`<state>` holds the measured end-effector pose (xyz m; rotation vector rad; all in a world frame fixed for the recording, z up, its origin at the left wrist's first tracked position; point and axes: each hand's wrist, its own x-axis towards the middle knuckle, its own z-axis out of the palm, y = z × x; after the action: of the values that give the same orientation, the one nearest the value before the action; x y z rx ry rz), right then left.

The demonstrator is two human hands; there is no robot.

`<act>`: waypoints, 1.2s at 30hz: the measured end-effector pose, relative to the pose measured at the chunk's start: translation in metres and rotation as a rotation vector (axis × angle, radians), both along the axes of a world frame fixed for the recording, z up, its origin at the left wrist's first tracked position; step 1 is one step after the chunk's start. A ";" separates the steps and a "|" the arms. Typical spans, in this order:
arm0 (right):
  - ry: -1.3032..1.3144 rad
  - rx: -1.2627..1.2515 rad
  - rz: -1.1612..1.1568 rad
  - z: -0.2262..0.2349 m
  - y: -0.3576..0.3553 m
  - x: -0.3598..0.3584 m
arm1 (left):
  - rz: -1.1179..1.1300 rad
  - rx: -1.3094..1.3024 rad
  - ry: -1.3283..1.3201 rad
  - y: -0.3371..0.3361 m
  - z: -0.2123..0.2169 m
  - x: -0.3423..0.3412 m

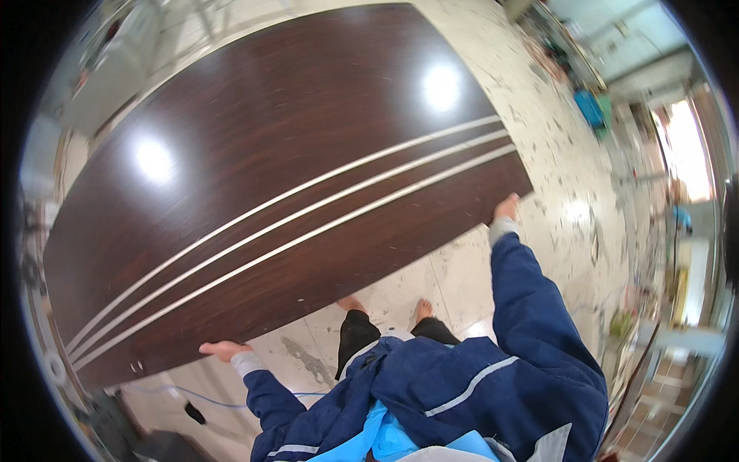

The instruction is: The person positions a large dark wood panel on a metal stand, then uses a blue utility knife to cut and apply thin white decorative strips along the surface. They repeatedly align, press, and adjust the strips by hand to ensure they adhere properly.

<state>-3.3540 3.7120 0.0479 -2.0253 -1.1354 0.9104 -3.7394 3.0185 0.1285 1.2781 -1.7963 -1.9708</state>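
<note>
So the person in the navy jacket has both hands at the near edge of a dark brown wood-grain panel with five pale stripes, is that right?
Not quite: the head view shows three pale stripes on the dark brown wood-grain panel, not five. The left hand and right hand are indeed at its near edge.

The panel (308, 115) looks like dark-grained wood, smooth and glossy, reflecting light in bright patches; its 3 pale strips (346, 192) look smooth. The floor (570, 223) is shiny, scuffed tile, the jacket (539, 385) matt, creased cloth.
</note>
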 end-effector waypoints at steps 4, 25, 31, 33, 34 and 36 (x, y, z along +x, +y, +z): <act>0.444 -0.194 0.096 0.038 -0.047 -0.016 | -0.048 -0.021 -0.028 -0.021 -0.008 -0.023; 0.232 -0.764 0.625 -0.056 0.123 0.252 | -1.136 -1.624 0.017 0.523 0.027 0.232; 0.037 -0.846 0.198 -0.140 0.295 0.336 | -0.957 -1.774 -0.079 0.562 0.045 0.242; -0.057 -0.810 0.395 -0.163 0.365 0.344 | -1.085 -1.637 0.165 0.630 0.056 0.252; -0.170 -0.748 0.562 -0.175 0.398 0.343 | -1.144 -1.555 0.228 0.665 0.065 0.258; -0.252 -0.718 0.686 -0.197 0.449 0.329 | -1.321 -1.384 0.277 0.737 0.068 0.291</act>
<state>-3.0253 4.1607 -0.1490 -2.3739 -1.9140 1.6098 -3.4486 3.7554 0.1968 -0.7145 -3.0265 -0.3856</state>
